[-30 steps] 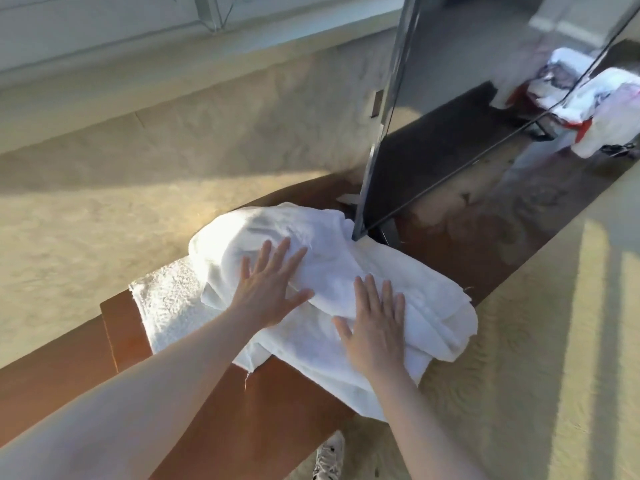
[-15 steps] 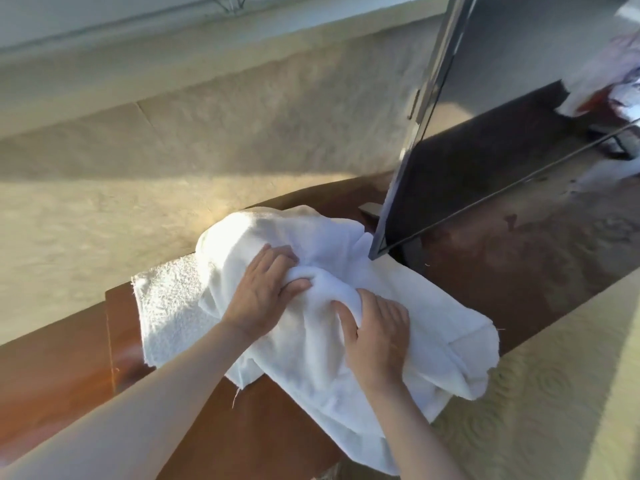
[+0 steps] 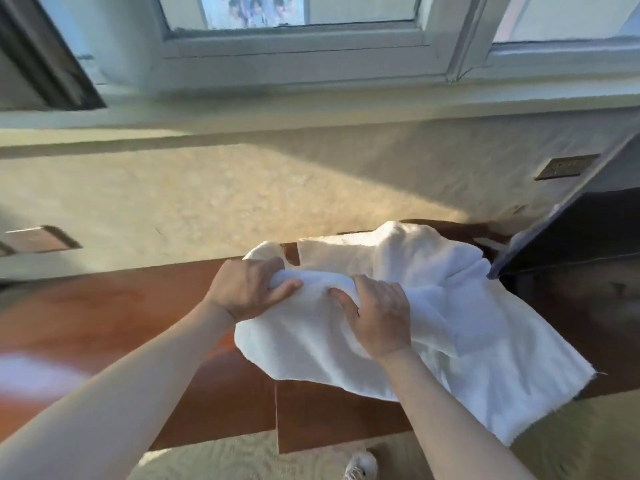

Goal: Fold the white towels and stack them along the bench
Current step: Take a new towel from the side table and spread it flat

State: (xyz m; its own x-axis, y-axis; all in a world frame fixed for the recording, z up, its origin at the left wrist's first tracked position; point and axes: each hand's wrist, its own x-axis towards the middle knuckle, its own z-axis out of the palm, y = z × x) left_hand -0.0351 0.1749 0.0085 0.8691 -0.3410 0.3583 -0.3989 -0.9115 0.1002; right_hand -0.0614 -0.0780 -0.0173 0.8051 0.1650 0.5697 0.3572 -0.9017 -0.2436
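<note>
The wall [image 3: 214, 188] ahead of me is pale and textured, lit in part by a band of sunlight, with a window frame [image 3: 311, 46] above it and a small dark plate [image 3: 566, 167] set into it at the right. Below the wall runs the bench [image 3: 104, 313], a long reddish-brown wooden surface crossing the view from left to right, with a seam in its front edge near my right forearm. A dark flat panel [image 3: 588, 230] leans in from the right edge, its lower corner just beside the cloth. The towel [image 3: 467, 306], white and rumpled, lies on the bench with its far part bunched up near the wall and its near right corner hanging past the front edge of the bench. A second white towel [image 3: 311, 249] shows only as a strip beyond my hands, so I cannot tell how it is folded. My left hand [image 3: 249, 289] has its fingers curled over a raised ridge of the towel, thumb tucked under it. My right hand [image 3: 377, 317] grips the same ridge just beside the left, fingers closed round the cloth. A pale shoe [image 3: 358, 465] shows on the carpet [image 3: 225, 459] at the bottom edge.
</note>
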